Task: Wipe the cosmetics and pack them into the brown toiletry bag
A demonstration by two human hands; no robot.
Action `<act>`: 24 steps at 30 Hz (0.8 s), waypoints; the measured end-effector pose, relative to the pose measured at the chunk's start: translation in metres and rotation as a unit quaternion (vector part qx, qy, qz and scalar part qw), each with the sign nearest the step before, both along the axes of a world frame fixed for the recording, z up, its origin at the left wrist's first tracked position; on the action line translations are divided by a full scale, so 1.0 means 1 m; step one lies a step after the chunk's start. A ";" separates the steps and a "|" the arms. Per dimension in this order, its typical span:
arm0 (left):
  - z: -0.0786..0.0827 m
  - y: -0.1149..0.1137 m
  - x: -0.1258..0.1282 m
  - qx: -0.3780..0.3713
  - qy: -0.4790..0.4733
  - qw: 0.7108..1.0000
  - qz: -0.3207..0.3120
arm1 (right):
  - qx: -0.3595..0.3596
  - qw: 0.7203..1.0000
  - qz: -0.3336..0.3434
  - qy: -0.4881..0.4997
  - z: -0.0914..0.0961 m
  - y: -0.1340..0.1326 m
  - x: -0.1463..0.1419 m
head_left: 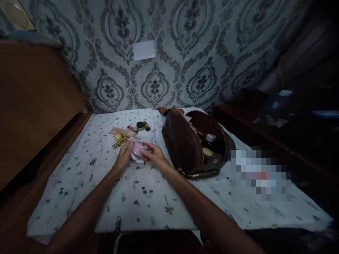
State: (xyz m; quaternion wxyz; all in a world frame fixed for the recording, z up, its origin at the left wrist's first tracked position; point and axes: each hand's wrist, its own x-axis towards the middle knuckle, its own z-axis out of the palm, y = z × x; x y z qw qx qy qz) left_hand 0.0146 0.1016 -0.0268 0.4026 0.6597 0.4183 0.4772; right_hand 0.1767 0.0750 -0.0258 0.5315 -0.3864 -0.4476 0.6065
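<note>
Between my two hands is a small pink item (pixel 137 149), perhaps a case or jar; its exact kind is not clear. White tissue-like material (pixel 138 159) shows just under it. My left hand (pixel 125 152) grips its left side, fingers closed. My right hand (pixel 154 153) pinches the right side between thumb and fingers. Just beyond my left hand lie a gold tube (pixel 119 142), a small round yellowish jar (pixel 118 137) and a beige squeeze tube (pixel 122 132). Farther back are a dark round-lidded jar (pixel 140 125), a small dark-and-gold bottle (pixel 146 125) and a slim reddish tube (pixel 132 129).
To the right stands an unzipped brown leather bag (pixel 182 144), with a white-capped bottle (pixel 210 139) inside. The patterned cloth (pixel 127 204) covers the table. A blurred-out patch (pixel 261 176) lies at the right. A wooden cabinet (pixel 34 106) borders the left, and a wallpapered wall rises behind.
</note>
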 end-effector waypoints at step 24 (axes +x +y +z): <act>0.016 -0.009 -0.006 0.234 0.213 0.947 -0.058 | -0.097 0.988 0.040 0.109 0.004 -0.002 0.004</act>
